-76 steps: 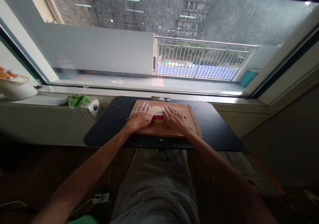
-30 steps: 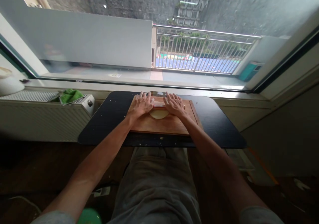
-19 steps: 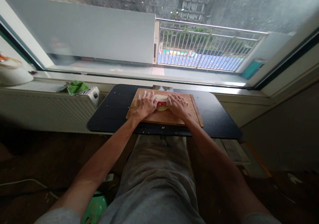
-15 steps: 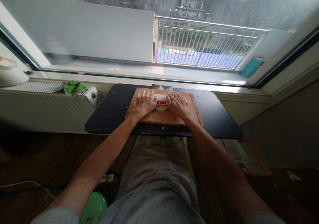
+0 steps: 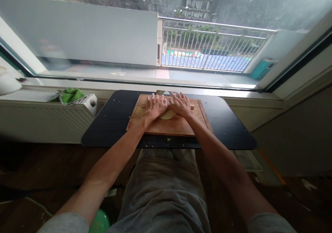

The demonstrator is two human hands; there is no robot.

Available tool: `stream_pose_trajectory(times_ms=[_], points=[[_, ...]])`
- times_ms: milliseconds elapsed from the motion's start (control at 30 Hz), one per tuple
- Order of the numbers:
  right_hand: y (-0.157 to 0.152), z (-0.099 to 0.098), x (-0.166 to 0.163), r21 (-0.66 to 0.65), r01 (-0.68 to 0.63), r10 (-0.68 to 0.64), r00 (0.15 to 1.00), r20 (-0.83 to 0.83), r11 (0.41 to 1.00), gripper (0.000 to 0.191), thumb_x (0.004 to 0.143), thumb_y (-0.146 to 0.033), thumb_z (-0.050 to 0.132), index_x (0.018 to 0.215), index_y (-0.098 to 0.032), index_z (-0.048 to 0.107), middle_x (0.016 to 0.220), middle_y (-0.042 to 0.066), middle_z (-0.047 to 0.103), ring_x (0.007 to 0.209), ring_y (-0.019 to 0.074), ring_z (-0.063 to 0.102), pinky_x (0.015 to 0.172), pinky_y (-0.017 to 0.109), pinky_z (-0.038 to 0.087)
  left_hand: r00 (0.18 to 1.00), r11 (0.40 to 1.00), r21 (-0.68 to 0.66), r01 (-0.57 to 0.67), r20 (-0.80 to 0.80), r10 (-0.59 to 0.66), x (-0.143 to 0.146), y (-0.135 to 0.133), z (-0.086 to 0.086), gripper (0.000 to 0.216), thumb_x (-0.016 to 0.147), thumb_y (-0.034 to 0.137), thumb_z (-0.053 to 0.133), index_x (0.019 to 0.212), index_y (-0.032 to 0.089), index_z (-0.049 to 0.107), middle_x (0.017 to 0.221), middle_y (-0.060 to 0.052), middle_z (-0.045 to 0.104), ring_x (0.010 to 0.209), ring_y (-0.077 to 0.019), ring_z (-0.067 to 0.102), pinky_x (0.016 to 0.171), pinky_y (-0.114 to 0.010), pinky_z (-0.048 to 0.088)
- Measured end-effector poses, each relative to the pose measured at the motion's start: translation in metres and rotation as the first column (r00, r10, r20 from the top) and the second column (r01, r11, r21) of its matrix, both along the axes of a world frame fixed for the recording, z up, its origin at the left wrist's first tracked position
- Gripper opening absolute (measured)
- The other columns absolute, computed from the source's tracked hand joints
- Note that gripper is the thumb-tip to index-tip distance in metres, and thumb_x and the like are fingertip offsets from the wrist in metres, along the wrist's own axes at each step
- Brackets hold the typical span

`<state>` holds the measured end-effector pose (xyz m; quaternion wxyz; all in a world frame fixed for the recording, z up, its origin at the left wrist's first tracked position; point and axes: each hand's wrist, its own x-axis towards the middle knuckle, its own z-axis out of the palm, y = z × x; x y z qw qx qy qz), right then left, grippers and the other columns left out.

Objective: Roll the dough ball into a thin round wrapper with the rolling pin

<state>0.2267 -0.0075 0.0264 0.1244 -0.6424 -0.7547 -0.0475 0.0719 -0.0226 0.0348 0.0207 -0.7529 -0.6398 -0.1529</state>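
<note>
A wooden rolling pin [image 5: 192, 107] lies crosswise on the cutting board [image 5: 178, 126], with its two ends showing past my hands. My left hand [image 5: 156, 105] presses on the left half of it, fingers stretched forward and apart. On the right half rests my right hand [image 5: 181, 104], its fingers likewise spread over the pin. Under the pin is a flat, pale round of dough [image 5: 167, 114], its near edge showing between my wrists. Most of the pin's middle is hidden by my hands.
A black table [image 5: 103, 122] with small crumbs carries the board. Behind the board lies a partly hidden flat object with a shiny face [image 5: 166, 92]. A green cloth [image 5: 72, 95] sits on the radiator [image 5: 46, 120] at left. A window with a railing stands beyond.
Both hands have pushed the rolling pin slightly away from me over the dough and come closer together. More dough shows on the near side, and the red label is nearly covered.
</note>
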Motion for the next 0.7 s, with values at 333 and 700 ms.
stream_pose_trajectory(times_ms=[333, 700], points=[[-0.027, -0.003, 0.002, 0.068, -0.027, 0.026, 1.0, 0.01, 0.997, 0.058, 0.11, -0.042, 0.037, 0.161, -0.019, 0.052, 0.164, 0.012, 0.055, 0.155, 0.0323, 0.043, 0.13, 0.052, 0.029, 0.997, 0.997, -0.034, 0.068, -0.033, -0.07, -0.014, -0.006, 0.0, 0.054, 0.108, 0.053, 0.036, 0.138, 0.022, 0.068, 0.147, -0.018, 0.066, 0.141, -0.0374, 0.056, 0.118, -0.058, 0.041], [0.012, -0.008, 0.004, 0.032, 0.052, -0.051, 0.998, -0.042, 0.998, 0.064, 0.108, -0.044, 0.045, 0.167, -0.018, 0.044, 0.168, 0.013, 0.049, 0.158, 0.0316, 0.038, 0.132, 0.052, 0.023, 0.997, 0.995, -0.102, -0.011, -0.071, 0.004, -0.007, 0.023, 0.012, 0.044, 0.103, 0.041, 0.045, 0.134, 0.022, 0.069, 0.141, -0.017, 0.07, 0.135, -0.0384, 0.06, 0.119, -0.062, 0.039]])
